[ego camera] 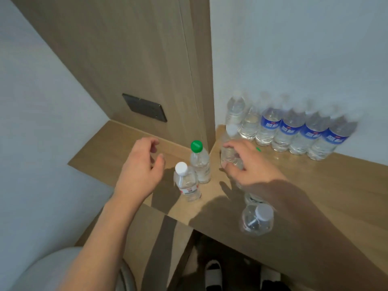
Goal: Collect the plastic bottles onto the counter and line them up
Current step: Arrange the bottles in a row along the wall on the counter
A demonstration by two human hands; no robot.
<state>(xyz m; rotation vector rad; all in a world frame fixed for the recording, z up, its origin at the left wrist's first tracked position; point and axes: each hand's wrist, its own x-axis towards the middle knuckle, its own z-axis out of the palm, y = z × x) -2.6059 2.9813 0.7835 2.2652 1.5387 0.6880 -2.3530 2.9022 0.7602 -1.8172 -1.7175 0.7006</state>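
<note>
Wooden counter (315, 185): blue-labelled bottles (310, 135), writing unreadable; right hand (249, 164) grip pinching clear bottle (230, 152); left hand (142, 164) spread.

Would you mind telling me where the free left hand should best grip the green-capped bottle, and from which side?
Grip the green-capped bottle around its clear mid-body, below the cap, probably from the left, where the open left hand hovers. It stands upright; the white-capped bottle crowds its front-left, so approach slightly from above and behind that one.
</note>
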